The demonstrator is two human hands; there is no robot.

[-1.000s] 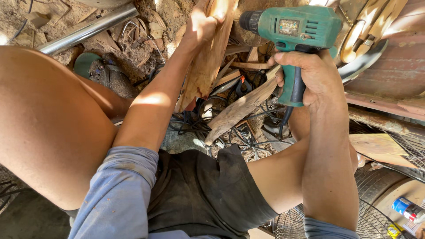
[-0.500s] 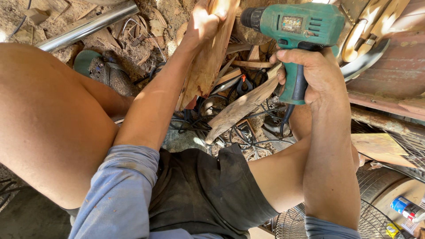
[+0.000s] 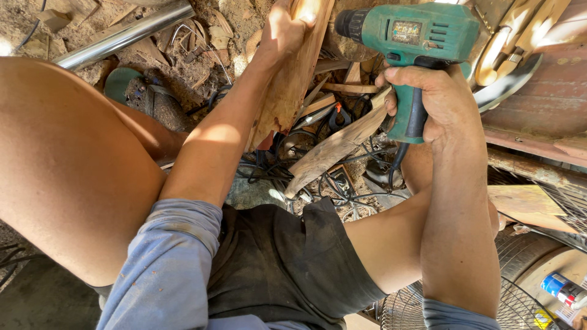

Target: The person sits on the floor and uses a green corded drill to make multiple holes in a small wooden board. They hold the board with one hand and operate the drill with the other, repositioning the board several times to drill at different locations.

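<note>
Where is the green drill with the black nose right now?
In the head view, the green corded power drill sits at the top right, gripped by the right hand, its nose pointing left at the upright wooden plank that the left hand holds.

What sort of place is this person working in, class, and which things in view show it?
Probably a rough outdoor woodworking spot: the right hand grips a green electric drill, the left hand steadies a wooden plank, and tangled cables lie about.

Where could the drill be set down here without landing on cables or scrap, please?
Bare dirt shows beyond the metal pipe, top left. The flat board below the right hand is uncovered. Between the knees, cables and wood scraps crowd the ground below the drill.
</note>
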